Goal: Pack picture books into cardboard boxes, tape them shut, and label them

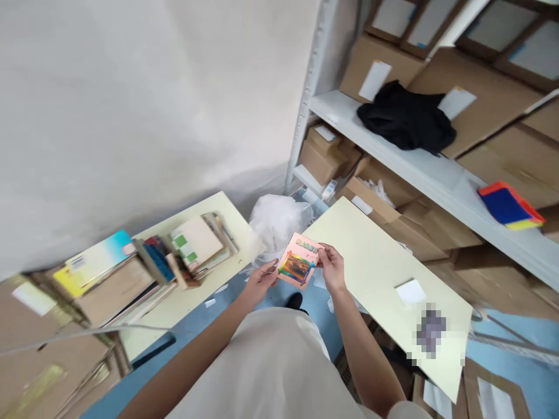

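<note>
Between my two hands is a small pink booklet [297, 262], its cover showing a dark orange picture in a multicoloured frame and green lettering along the top. My left hand [261, 281] pinches its lower left edge. At the upper right edge, the thumb and fingers of my right hand [332, 269] grip it. The booklet is held in the air over the gap between two pale tables, tilted, cover up. The lettering is too small to read.
On the left table [151, 337] are stacked books [196, 241]. The right table [375, 262] bears a white paper [410, 292] and a pixelated patch. A white plastic bag [279, 218] sits between them. Shelves [437, 174] at right hold cartons, black cloth [406, 119] and a colourful folded item [509, 205].
</note>
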A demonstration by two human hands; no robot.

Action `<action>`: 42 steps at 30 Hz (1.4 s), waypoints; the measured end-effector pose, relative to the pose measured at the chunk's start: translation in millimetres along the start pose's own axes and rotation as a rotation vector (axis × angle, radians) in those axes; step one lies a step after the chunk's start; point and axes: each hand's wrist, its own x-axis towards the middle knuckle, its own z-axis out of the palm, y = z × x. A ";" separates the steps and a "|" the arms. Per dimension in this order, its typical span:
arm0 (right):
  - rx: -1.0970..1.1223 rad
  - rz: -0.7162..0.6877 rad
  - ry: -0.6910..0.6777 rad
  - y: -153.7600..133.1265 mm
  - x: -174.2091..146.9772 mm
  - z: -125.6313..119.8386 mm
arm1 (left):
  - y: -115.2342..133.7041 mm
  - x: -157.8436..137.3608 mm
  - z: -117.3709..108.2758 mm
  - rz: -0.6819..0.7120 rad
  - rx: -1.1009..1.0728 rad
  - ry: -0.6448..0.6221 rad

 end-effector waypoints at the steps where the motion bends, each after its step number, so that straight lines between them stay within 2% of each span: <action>1: 0.018 0.004 0.031 0.1 1.9 -20.5 | -1.1 6.5 18.2 0.000 0.019 -0.017; 6: 0.101 0.020 0.213 1.3 11.4 -109.6 | -6.0 40.6 103.2 -0.010 0.219 -0.160; 9: 0.114 0.028 0.312 2.2 15.2 -155.8 | -11.4 59.0 149.0 -0.029 0.258 -0.209; 12: 0.127 0.016 0.380 4.6 16.4 -194.7 | -17.4 70.2 187.7 -0.062 0.256 -0.240; 15: 0.176 0.041 0.445 8.7 17.5 -219.2 | -21.1 75.8 213.6 -0.102 0.268 -0.279; 18: 0.223 0.092 0.496 12.9 21.3 -227.9 | -22.6 81.8 226.7 -0.158 0.262 -0.309; 21: 0.244 0.115 0.535 15.5 28.3 -227.6 | -24.4 92.4 232.7 -0.199 0.235 -0.275; 24: 0.237 0.128 0.581 16.0 36.2 -226.7 | -25.6 107.5 237.5 -0.231 0.182 -0.244; 28: 0.222 0.110 0.590 14.1 42.7 -230.8 | -20.2 129.6 243.6 -0.297 0.078 -0.279; 33: 0.129 -0.010 0.490 10.8 44.4 -241.7 | -8.0 150.3 247.2 -0.413 -0.019 -0.376; 37: -0.080 -0.120 0.359 2.8 46.7 -255.7 | -3.3 154.2 254.7 -0.539 0.053 -0.521; 39: -0.133 -0.143 0.304 -3.1 50.5 -265.1 | -2.1 153.8 260.2 -0.502 0.159 -0.571; 42: -0.119 -0.098 0.238 -13.0 59.9 -279.1 | 1.3 153.8 267.2 -0.361 0.265 -0.601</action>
